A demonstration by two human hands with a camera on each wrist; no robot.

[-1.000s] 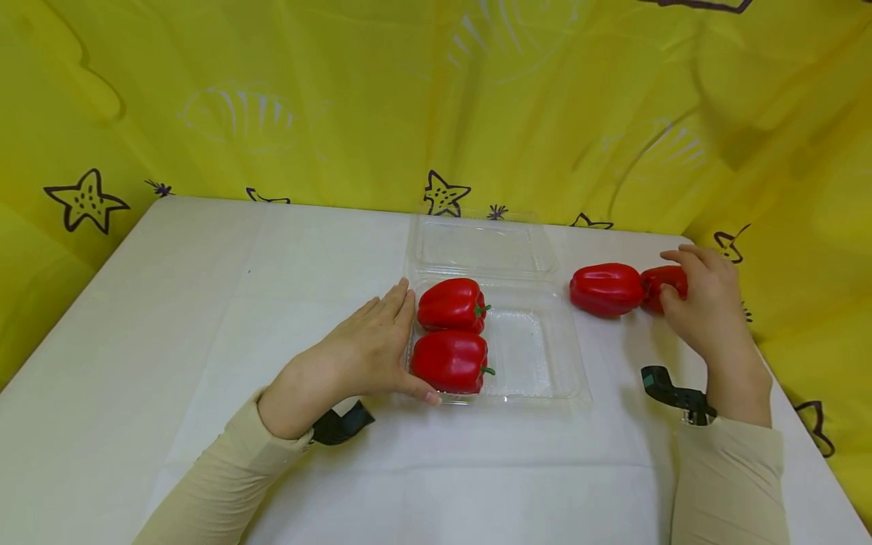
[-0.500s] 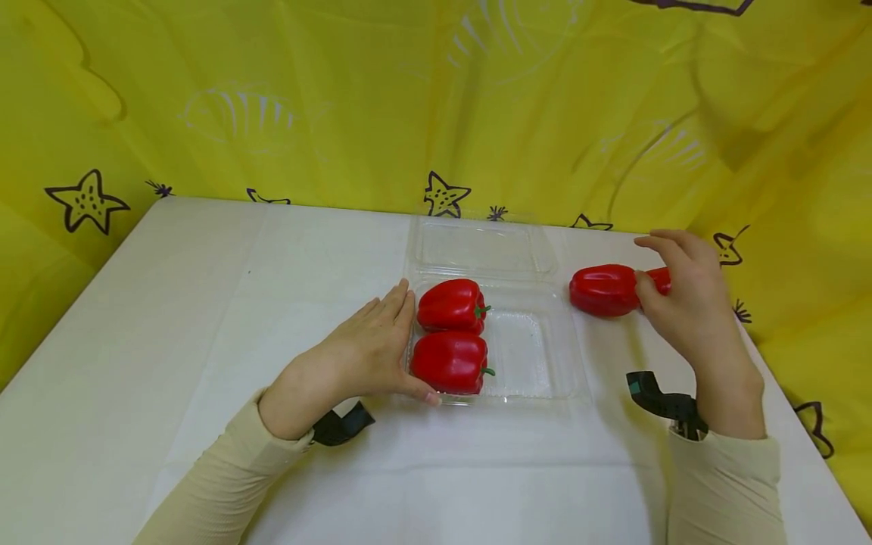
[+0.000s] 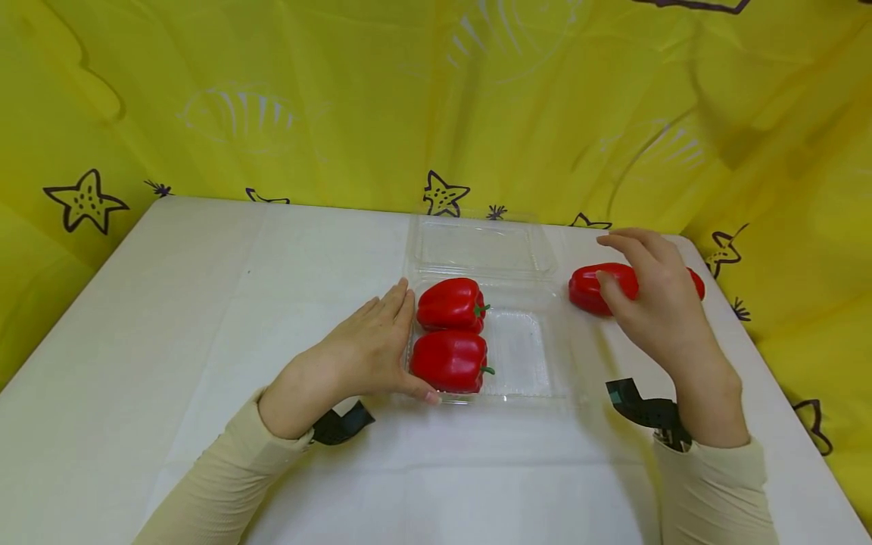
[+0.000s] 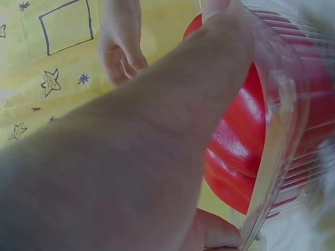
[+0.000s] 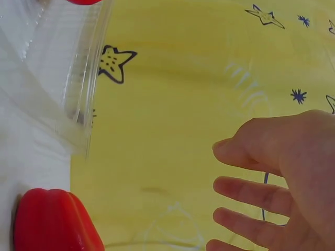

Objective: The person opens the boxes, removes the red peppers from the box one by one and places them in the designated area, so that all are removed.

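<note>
Two red bell peppers with green stems, one farther (image 3: pixel 450 304) and one nearer (image 3: pixel 448 362), lie side by side in the left half of a clear plastic container (image 3: pixel 568 341). Along the container's left wall rests my left hand (image 3: pixel 357 356), fingers straight and thumb at the near corner. My right hand (image 3: pixel 657 306) hovers over two more red peppers, one to its left (image 3: pixel 589 289) and one to its right (image 3: pixel 696 284), both partly hidden behind it. Nothing is between its spread fingers; in the right wrist view a pepper (image 5: pixel 55 222) sits apart from the hand (image 5: pixel 277 178).
The container's clear lid (image 3: pixel 484 246) lies folded back behind it. A white-covered table (image 3: pixel 225 363) extends to both sides and toward me. Behind and beside it hangs a yellow curtain (image 3: pixel 354 98) with starfish and fish drawings.
My right hand has moved left, from the right-hand loose pepper toward the left-hand one. All the peppers and my left hand have stayed in place.
</note>
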